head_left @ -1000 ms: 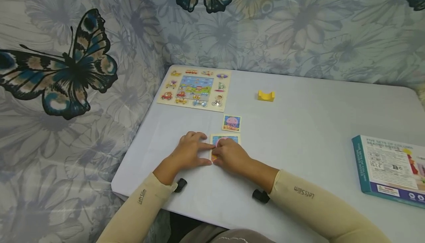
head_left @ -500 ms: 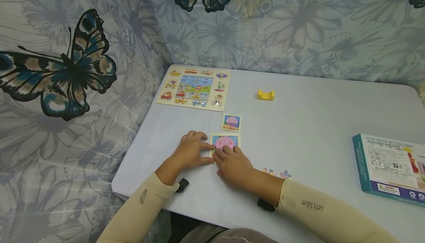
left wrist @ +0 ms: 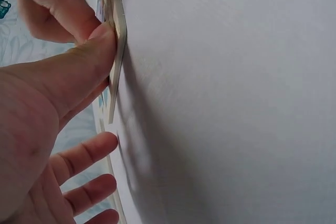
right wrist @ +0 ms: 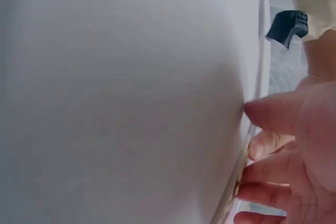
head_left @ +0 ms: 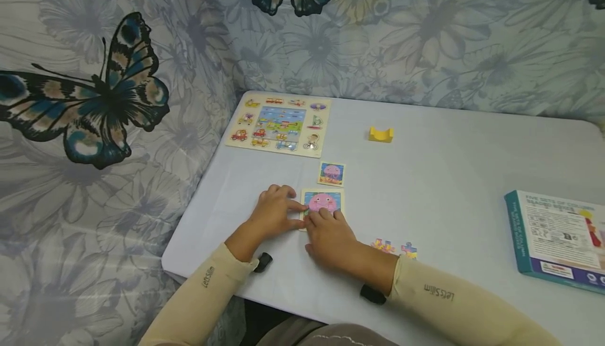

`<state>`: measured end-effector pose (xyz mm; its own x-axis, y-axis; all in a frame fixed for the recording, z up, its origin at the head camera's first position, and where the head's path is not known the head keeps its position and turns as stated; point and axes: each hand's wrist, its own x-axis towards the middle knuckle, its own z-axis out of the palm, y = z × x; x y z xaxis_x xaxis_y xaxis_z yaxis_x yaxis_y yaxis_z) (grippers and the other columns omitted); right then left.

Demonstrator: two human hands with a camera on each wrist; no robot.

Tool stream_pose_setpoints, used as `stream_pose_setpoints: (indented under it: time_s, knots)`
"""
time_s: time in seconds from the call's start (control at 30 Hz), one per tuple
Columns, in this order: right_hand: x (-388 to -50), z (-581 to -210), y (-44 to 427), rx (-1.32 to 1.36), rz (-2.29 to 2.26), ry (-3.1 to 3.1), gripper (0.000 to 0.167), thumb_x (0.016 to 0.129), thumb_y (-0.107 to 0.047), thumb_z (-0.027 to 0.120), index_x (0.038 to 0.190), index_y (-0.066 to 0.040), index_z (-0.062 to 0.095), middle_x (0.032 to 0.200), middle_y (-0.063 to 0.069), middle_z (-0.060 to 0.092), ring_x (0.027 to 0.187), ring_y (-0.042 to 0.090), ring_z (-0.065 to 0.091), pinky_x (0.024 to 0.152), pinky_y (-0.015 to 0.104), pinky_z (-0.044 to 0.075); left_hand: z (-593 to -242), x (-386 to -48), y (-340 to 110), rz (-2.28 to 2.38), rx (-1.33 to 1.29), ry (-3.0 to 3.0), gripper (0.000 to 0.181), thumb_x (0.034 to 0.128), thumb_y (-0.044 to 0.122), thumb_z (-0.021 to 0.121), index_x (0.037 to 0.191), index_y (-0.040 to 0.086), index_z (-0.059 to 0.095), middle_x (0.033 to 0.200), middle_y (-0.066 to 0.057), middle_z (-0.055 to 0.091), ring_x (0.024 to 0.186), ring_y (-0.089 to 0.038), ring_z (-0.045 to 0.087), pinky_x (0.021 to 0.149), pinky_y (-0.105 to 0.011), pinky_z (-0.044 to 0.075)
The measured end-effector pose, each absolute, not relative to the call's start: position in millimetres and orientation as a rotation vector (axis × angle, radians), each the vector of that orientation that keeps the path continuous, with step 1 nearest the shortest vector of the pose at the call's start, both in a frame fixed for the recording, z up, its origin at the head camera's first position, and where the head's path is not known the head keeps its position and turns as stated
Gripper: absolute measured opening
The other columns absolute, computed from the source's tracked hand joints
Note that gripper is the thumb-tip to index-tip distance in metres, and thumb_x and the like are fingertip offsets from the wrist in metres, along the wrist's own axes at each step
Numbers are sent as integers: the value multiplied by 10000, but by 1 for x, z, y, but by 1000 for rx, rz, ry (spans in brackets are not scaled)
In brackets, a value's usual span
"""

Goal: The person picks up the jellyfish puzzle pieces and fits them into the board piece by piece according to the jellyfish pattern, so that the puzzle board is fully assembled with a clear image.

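Pale flower-printed walls [head_left: 416, 46] with dark butterflies [head_left: 115, 94] fill the top and left of the frame, behind a white desk [head_left: 454, 178]. Near the centre of the frame, a square jellyfish puzzle [head_left: 323, 200] lies on the desk, its lower part covered by the hands. From the lower left, the left hand [head_left: 270, 211] reaches in with index finger and thumb apart, both touching the puzzle's left side, the other fingers spread (the left wrist view shows the thumb right on the edge). Over the puzzle's lower part lies the right hand [head_left: 332, 241], fingertips resting on it, fingers slightly apart and the thumb well clear of them. Just above the puzzle sits a small jellyfish card [head_left: 331, 174]. Farther up and left is a vehicle board [head_left: 280, 124], with a yellow block [head_left: 380, 135] right of it. Loose puzzle pieces [head_left: 409, 250] lie beside the right forearm, and a teal-edged box [head_left: 560, 241] lies at the right edge. Both arms wear cream sleeves [head_left: 454, 296].
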<state>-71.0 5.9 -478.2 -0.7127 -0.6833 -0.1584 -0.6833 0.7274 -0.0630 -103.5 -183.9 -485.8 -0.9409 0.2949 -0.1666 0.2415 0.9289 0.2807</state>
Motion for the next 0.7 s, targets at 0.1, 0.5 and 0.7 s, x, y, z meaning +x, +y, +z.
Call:
stream_pose_setpoints:
  time_s: [0.1,0.5,0.7]
  knots:
    - [-71,-479,9,-1069,-62,2730,706,906,-502,715,1470,-110,549,1458,30,545,1283,262,468,942,453,415,-483,-104,-183,358,369,2873,445,794,515,844,1211,383,759,1299,0,573,1244,-255,463,1043,-464,404]
    - [-63,-477,30,-1110,-134,2675,751,872,-515,753,1478,-126,539,1555,24,479,1349,282,457,971,483,428,-475,-108,-170,291,267,2836,418,779,474,870,1173,366,779,1263,3,583,1172,-236,462,993,-433,407]
    - [-71,-468,62,-1035,-318,2604,694,886,-452,749,1497,-204,532,1591,17,451,1463,323,370,1090,586,353,-471,-110,-169,290,320,2819,423,786,465,866,1181,340,782,1257,-14,590,1156,-243,475,982,-435,422]
